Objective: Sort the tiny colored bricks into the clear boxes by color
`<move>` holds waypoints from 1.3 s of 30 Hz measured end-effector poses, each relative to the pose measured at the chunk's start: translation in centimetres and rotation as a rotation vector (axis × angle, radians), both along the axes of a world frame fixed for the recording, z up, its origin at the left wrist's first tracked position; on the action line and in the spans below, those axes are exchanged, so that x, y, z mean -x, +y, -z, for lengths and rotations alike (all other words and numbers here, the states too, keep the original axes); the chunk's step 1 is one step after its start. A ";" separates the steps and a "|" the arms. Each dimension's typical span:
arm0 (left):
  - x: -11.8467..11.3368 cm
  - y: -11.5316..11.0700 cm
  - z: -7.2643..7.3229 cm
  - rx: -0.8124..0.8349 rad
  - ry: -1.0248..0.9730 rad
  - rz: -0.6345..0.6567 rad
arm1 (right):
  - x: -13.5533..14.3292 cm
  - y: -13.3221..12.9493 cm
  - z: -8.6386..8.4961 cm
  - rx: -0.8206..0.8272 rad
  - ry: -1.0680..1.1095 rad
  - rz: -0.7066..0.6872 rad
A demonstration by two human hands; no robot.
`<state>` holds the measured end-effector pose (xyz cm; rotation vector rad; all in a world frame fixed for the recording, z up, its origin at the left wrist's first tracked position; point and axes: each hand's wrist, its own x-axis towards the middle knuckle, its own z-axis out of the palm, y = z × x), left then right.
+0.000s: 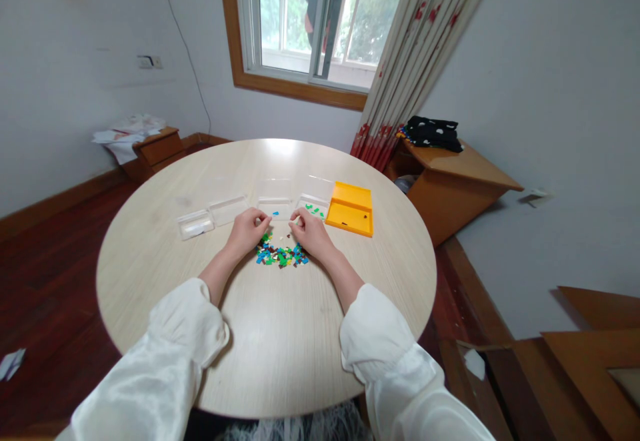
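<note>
A pile of small flat pieces (pixel 283 257) in blue, green, brown, yellow and white lies on the round table between my hands. My left hand (pixel 248 229) is closed in a pinch at the pile's far left edge. Opposite it, my right hand (pixel 311 233) also pinches, thumb against fingers; whatever either hand holds is too small to make out. Just beyond the fingers stands a clear box (pixel 274 202) with a blue piece (pixel 275 213) at its front. Green pieces (pixel 315 211) lie in another clear box beside it. An open yellow box (pixel 350 211) holds a few brown pieces.
A clear box (pixel 196 225) with whitish contents stands at the left, its clear lid (pixel 228 209) folded out. The round table (pixel 280 341) has a curved edge near my body. A wooden cabinet (pixel 450 187) stands beyond its right side. A person (pixel 316 7) is outside the window.
</note>
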<state>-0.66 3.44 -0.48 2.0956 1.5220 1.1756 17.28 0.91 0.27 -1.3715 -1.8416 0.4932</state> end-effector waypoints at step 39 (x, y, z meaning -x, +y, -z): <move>0.1 0.0 -0.1 0.008 -0.059 -0.069 | -0.4 0.8 0.7 -0.172 0.001 0.032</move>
